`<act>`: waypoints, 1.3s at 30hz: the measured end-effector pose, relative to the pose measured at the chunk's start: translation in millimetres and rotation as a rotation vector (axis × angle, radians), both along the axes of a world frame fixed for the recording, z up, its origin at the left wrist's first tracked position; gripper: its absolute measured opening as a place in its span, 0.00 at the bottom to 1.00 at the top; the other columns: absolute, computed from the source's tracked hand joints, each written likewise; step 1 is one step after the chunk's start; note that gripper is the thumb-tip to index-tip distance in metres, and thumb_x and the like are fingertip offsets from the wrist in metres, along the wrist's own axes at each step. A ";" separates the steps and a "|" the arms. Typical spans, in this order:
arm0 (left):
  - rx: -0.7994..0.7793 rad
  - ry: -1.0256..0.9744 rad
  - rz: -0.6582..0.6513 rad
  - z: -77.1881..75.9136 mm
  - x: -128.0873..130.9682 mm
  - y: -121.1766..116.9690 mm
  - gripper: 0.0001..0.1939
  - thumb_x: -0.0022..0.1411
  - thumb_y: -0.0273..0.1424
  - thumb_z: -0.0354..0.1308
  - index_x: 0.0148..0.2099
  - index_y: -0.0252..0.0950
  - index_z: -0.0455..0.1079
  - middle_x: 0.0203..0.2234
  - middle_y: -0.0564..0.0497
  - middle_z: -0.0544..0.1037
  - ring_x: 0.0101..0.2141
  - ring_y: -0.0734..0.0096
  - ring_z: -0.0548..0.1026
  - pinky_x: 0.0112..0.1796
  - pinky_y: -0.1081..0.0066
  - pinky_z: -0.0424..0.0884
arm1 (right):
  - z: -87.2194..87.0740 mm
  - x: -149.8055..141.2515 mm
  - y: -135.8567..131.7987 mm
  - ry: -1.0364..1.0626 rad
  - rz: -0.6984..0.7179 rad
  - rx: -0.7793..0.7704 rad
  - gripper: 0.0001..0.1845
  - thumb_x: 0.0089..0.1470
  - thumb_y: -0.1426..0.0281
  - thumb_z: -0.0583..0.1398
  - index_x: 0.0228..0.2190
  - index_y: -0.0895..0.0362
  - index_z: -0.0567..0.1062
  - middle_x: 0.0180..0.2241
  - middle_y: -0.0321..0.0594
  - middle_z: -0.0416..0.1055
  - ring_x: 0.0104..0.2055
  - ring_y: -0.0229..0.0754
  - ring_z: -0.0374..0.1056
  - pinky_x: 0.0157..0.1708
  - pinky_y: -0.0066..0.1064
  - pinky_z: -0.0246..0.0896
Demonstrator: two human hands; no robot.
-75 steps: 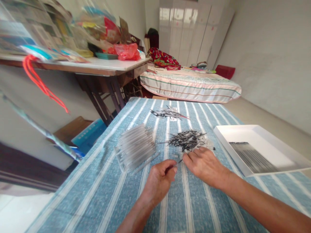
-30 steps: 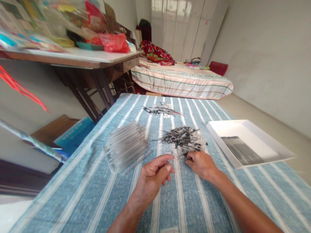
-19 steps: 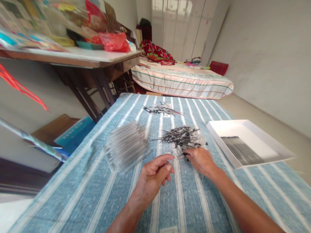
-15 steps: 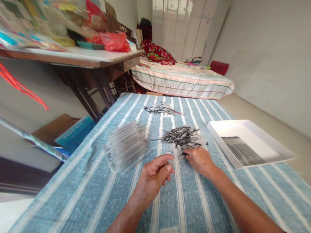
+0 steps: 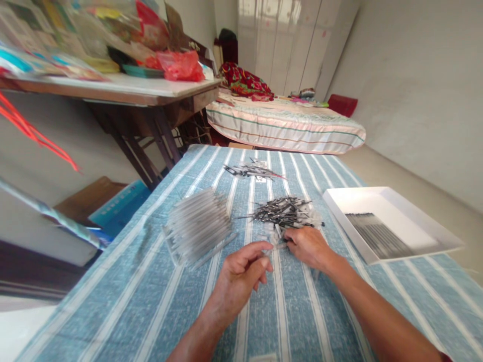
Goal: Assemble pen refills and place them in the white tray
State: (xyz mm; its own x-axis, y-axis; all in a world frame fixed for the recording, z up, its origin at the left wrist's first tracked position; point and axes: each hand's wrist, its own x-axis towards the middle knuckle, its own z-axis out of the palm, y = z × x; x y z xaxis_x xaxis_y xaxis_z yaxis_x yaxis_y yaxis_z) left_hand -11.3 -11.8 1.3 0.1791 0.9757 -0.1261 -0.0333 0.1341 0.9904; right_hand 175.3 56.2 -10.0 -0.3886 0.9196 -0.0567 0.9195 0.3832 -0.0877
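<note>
My left hand [image 5: 243,274] rests above the striped cloth, thumb and forefinger curled together. A small pale bit shows at its fingertips, too small to name. My right hand [image 5: 307,246] reaches to the near edge of a pile of short black and clear pieces [image 5: 285,212], resembling pen parts. Its fingers are closed at the pile, and what they pinch is mostly hidden; something dark shows beside them. Left of the pile lies a stack of translucent thin tubes [image 5: 202,226]. On the right, a white open box [image 5: 418,221] contains a row of dark-ended thin sticks [image 5: 377,234].
Farther back on the table [image 5: 151,301] lies a small heap of black thin pieces [image 5: 251,171] with a printed label. A higher side table [image 5: 177,88] stands at left with bags on it. A bed [image 5: 287,125] is behind.
My hands, earlier together on a thin dark stick, are now apart. My right hand has shifted slightly up against the pile's near edge. My left hand has stayed nearly still lately. The view has swung slightly.
</note>
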 end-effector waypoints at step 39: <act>-0.048 -0.233 -0.098 1.3 0.1 -4.6 0.11 0.53 0.31 0.60 0.40 0.35 0.72 0.21 0.54 0.73 0.19 0.81 0.66 0.17 0.80 0.57 | 12.8 -15.7 -66.8 1.370 -0.078 -0.222 0.04 0.43 0.70 0.64 0.26 0.57 0.78 0.20 0.35 0.73 0.18 0.33 0.64 0.18 0.23 0.61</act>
